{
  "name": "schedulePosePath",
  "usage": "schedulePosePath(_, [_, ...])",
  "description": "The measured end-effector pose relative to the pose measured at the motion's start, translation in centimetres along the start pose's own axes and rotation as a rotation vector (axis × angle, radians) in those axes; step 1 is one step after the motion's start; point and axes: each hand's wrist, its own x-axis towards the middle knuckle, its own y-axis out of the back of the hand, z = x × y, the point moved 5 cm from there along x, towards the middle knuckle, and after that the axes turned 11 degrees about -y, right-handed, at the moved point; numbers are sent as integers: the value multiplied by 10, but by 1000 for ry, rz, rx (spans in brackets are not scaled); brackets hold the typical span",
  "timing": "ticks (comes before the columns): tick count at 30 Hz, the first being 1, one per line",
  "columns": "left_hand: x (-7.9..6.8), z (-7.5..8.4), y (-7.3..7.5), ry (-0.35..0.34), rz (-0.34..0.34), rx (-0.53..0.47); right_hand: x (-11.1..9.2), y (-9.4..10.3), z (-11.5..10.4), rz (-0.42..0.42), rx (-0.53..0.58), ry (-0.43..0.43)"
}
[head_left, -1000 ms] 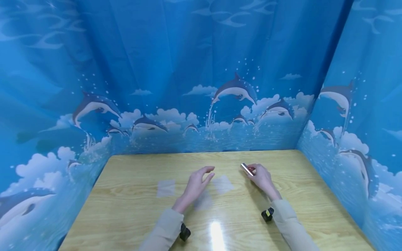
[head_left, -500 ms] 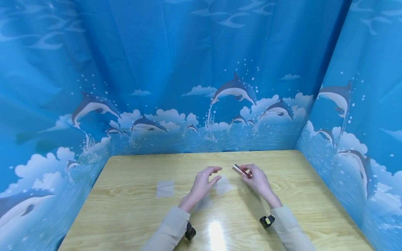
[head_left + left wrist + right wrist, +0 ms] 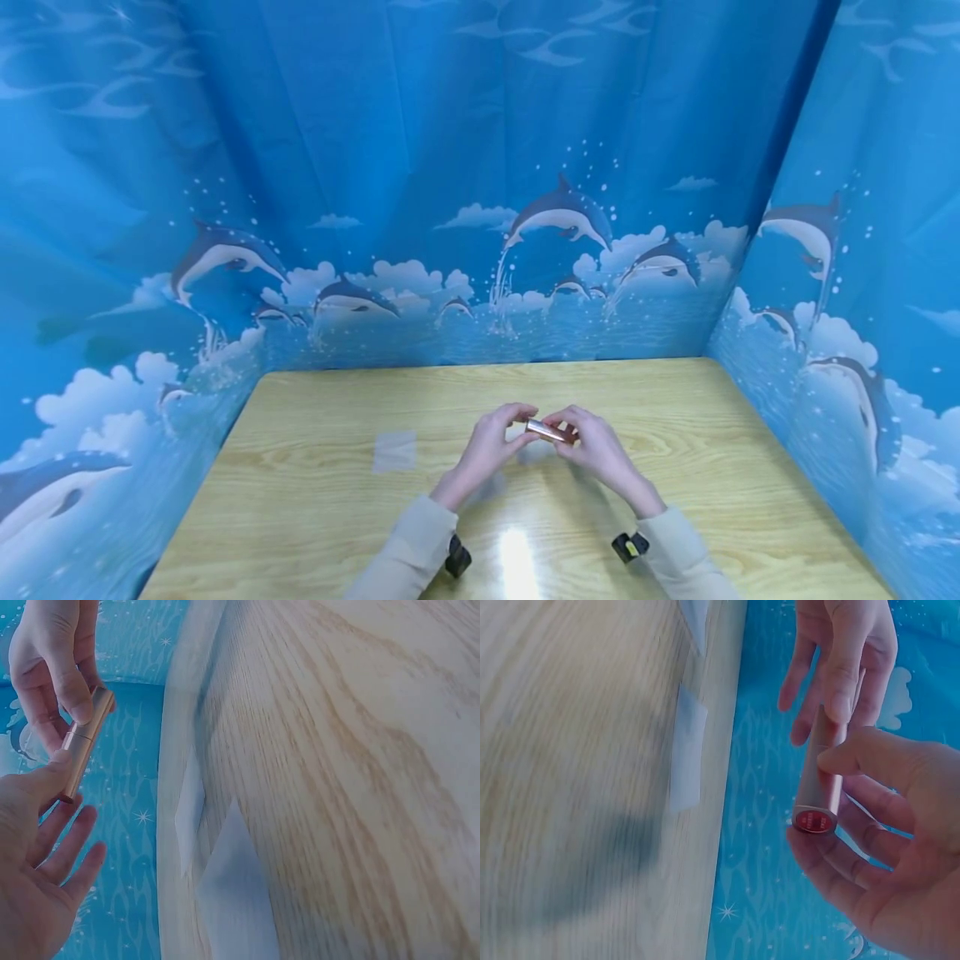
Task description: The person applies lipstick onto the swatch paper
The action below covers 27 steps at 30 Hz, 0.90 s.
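Lipstick tube (image 3: 546, 430), rose-gold metallic, one item, both hands clamping on it.
The left hand (image 3: 486, 446) is pinching one end; the right hand (image 3: 602, 450) is gripping the other, where a red label (image 3: 815, 821) is showing. The tube is slanting above the wood-grain tabletop (image 3: 315, 525), on which pale square patches (image 3: 394, 451) are lying; a dolphin-print curtain (image 3: 450, 167) is hanging behind.

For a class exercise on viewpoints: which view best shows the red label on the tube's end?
The right wrist view: the red label faces the camera. The left wrist view shows the tube's side, no label; in the head view it is too small to make out.
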Motion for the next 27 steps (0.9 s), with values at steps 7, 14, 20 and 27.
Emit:
schedulePosePath(7, [-6,-2,-2,39,-12,-72,-4,-4,-3,6,29,18])
schedulePosePath(14, [-11,-4,3,69,37,-79,-4,-4,-4,59,86,2])
schedulePosePath(20, [-16,-5,9,49,97,-97,-3,-7,-7,75,124,8])
schedulePosePath(27, [-32,-5,18,60,147,-100,-7,-16,-13,92,138,51])
